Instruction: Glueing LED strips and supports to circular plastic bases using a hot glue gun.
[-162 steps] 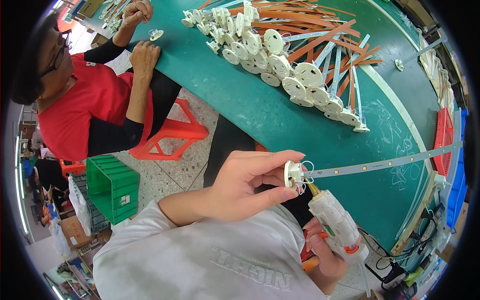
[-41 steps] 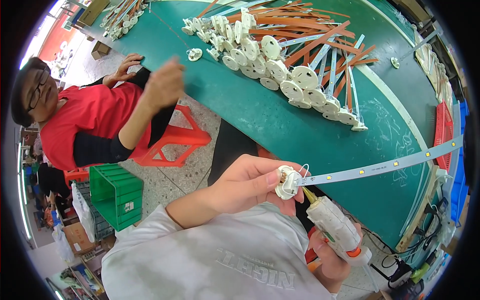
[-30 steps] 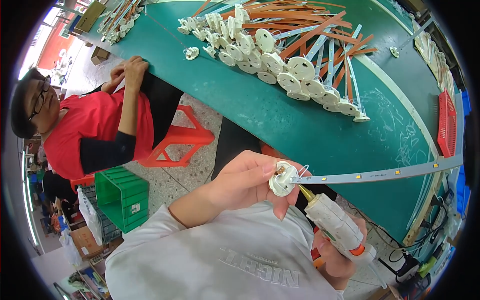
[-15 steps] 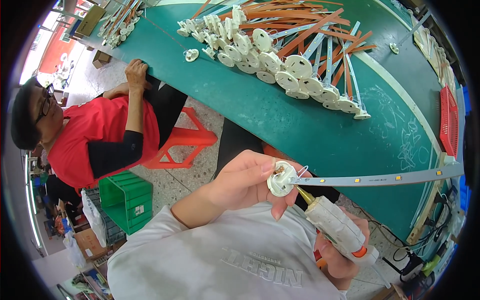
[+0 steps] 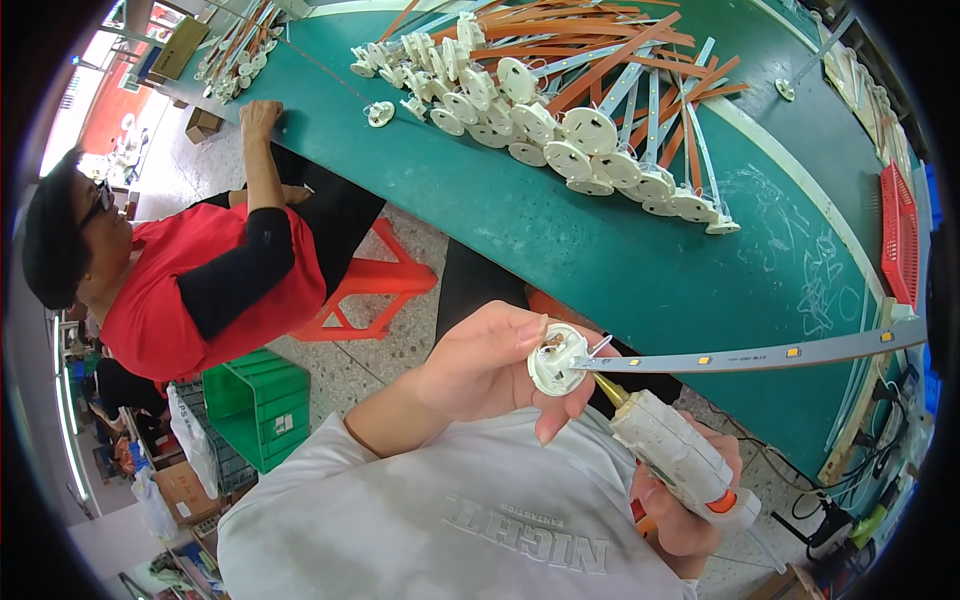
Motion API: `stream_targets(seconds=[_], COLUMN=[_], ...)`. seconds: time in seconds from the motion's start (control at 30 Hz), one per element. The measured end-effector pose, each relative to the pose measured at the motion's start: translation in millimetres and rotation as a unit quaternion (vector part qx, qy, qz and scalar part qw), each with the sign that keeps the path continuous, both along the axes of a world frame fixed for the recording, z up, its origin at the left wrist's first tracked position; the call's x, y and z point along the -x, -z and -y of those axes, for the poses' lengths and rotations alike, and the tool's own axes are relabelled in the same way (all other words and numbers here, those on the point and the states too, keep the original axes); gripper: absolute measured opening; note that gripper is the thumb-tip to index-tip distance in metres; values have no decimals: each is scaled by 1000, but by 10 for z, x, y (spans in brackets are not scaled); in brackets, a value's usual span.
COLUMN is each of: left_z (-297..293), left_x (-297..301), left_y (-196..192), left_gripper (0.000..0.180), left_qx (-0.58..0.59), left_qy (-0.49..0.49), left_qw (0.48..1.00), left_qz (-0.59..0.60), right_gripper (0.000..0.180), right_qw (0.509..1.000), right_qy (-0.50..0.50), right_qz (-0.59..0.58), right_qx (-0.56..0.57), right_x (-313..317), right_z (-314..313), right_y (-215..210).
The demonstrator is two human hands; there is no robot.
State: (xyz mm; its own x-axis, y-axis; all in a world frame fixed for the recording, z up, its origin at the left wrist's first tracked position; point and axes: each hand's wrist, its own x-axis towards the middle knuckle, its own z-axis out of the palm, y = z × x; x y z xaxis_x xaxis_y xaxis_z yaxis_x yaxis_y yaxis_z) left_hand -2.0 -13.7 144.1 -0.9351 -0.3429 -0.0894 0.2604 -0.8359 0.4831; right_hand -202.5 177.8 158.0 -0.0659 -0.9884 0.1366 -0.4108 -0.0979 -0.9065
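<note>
My left hand (image 5: pixel 485 360) pinches a round white plastic end cap (image 5: pixel 558 362) between thumb and fingers, its inner side facing up. From the cap a narrow LED strip (image 5: pixel 750 358) reaches out to the right, with a short white wire looped at the joint. My right hand (image 5: pixel 690 490) is wrapped round a white hot glue gun (image 5: pixel 665 445), tilted up to the left. Its brass nozzle (image 5: pixel 608 388) is at the cap's right edge, by the strip's end; whether it touches cannot be seen. A glue stick sticks out of the gun's back.
On the green table (image 5: pixel 450 205) lies a big heap of white end caps (image 5: pixel 590 130) with LED strips and orange strips. A single cap (image 5: pixel 379 114) lies apart. A red basket (image 5: pixel 898 235) stands at the right. To the left a co-worker (image 5: pixel 220 270) sits on a red stool (image 5: pixel 385 285) near a green crate (image 5: pixel 258 410).
The strip's far end has risen slightly, while cap, nozzle and both hands keep nearly the same place. The co-worker's raised hand has shifted left and the body has turned slightly.
</note>
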Motion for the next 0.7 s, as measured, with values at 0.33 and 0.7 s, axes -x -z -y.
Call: stream_targets(seconds=[0.33,0.7], left_z=[10,-42], left_x=[-12,10], left_y=[-32,12], left_gripper=[64,62], left_qx=[-60,15], left_qy=[32,-31], left_qw=[998,999], left_qz=[-10,11], right_gripper=[56,62], right_qw=[991,995], right_qy=[7,-2], right_qz=[81,79], right_qx=[-108,-54], right_x=[7,12], right_z=[-26,-73], right_y=[-40,57])
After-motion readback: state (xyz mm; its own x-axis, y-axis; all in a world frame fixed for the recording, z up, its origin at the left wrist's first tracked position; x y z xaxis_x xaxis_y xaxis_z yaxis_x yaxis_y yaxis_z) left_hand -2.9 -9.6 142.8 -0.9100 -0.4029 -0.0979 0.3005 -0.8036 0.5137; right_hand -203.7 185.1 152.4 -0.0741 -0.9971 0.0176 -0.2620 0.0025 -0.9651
